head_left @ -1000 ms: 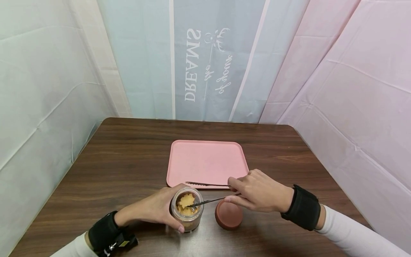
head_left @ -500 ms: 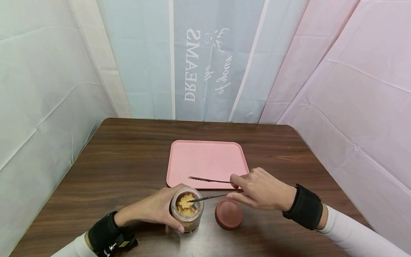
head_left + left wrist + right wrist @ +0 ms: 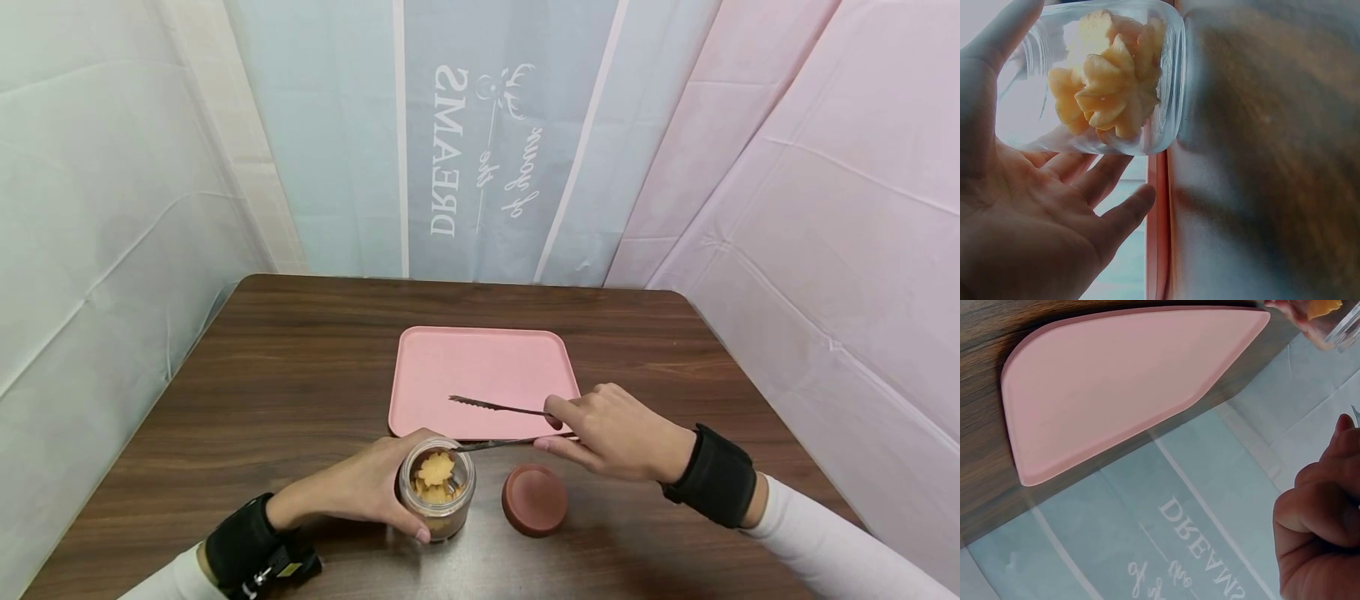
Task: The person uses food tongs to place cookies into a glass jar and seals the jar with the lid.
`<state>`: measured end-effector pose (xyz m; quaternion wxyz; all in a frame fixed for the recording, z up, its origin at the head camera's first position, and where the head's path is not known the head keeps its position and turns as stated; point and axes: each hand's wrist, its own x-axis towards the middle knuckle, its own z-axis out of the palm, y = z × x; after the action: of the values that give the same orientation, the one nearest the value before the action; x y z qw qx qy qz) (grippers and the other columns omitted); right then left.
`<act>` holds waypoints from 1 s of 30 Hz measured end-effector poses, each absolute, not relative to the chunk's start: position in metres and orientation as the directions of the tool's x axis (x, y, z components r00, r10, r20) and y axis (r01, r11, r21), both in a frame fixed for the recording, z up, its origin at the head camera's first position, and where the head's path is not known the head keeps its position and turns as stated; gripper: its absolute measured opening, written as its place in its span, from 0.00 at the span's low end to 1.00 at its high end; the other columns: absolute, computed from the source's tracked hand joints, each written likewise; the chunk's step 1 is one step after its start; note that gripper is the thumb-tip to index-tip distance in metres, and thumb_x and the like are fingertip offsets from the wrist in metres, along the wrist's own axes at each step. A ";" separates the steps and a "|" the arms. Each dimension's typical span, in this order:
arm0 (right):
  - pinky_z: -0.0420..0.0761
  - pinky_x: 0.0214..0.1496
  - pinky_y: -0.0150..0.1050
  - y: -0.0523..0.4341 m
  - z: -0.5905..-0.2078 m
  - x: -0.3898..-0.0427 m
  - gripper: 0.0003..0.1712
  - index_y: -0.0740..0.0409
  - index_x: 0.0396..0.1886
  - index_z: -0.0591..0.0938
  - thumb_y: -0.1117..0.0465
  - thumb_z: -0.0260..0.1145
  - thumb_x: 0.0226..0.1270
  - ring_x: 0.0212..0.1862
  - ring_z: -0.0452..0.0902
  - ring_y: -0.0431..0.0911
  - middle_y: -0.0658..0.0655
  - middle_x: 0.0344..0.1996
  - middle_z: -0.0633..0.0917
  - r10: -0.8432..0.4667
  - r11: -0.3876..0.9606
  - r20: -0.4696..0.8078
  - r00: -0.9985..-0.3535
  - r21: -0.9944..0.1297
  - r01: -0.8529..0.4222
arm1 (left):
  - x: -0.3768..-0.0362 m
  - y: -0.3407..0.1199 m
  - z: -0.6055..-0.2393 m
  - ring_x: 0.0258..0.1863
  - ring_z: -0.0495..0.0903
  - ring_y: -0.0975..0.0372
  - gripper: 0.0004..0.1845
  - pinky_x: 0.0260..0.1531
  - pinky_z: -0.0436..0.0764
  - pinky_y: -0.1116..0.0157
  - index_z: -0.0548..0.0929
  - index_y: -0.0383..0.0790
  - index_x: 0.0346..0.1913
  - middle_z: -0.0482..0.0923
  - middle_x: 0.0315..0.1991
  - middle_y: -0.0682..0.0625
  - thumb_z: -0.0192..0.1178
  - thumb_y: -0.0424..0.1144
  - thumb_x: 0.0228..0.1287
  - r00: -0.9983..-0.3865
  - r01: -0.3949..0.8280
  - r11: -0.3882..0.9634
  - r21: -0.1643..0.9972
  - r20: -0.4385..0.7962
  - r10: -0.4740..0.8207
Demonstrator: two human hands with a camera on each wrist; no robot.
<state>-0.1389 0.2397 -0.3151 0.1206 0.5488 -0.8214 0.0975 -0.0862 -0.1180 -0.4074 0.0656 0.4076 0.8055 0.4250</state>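
My left hand [image 3: 360,483] holds a clear glass jar [image 3: 450,527] upright on the table, thumb on the near side and fingers round the back. Inside lie several golden, flower-shaped cookies [image 3: 435,468], seen close through the glass wall in the left wrist view. My right hand [image 3: 611,433] grips metal tongs [image 3: 498,407] with serrated tips, their two arms spread apart with nothing between them. One tip reaches the jar's far right rim; the other arm overlaps the tray. In the right wrist view the tongs are mostly cut off beside the curled fingers [image 3: 1322,475].
Behind the jar lies a pink rectangular tray [image 3: 480,367] with a low rim. A round reddish-brown lid [image 3: 535,500] sits right of the jar, below my right hand. The dark wooden table [image 3: 315,358] ends at a printed curtain [image 3: 337,167].
My right hand and the tongs have moved away from me and slightly right. The lower tip has risen from the cookies to the jar's rim. The left hand and jar stay put.
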 end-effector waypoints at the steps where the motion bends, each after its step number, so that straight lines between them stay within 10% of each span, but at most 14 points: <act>1: 0.55 0.22 0.24 0.241 -0.316 -0.140 0.23 0.48 0.32 0.74 0.38 0.56 0.83 0.18 0.54 0.25 0.33 0.15 0.64 -0.876 0.385 0.305 -0.374 -0.027 -0.923 | -0.086 -0.118 -0.407 0.55 0.81 0.67 0.47 0.57 0.82 0.62 0.74 0.48 0.69 0.83 0.57 0.59 0.86 0.56 0.47 -0.658 0.601 0.304 0.739 0.241 0.713; 30: 0.60 0.22 0.27 0.266 -0.328 -0.169 0.17 0.45 0.32 0.74 0.45 0.64 0.80 0.18 0.57 0.27 0.34 0.15 0.62 -0.813 0.516 0.271 -0.515 -0.076 -0.854 | -0.086 -0.117 -0.407 0.57 0.81 0.67 0.46 0.59 0.82 0.63 0.72 0.52 0.70 0.83 0.59 0.53 0.86 0.52 0.48 -0.620 0.635 0.244 0.733 0.295 0.727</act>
<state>-0.1695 0.2665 -0.3285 0.1007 0.4819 -0.8647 0.1000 -0.0861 -0.1168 -0.4070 0.0529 0.4327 0.7869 0.4368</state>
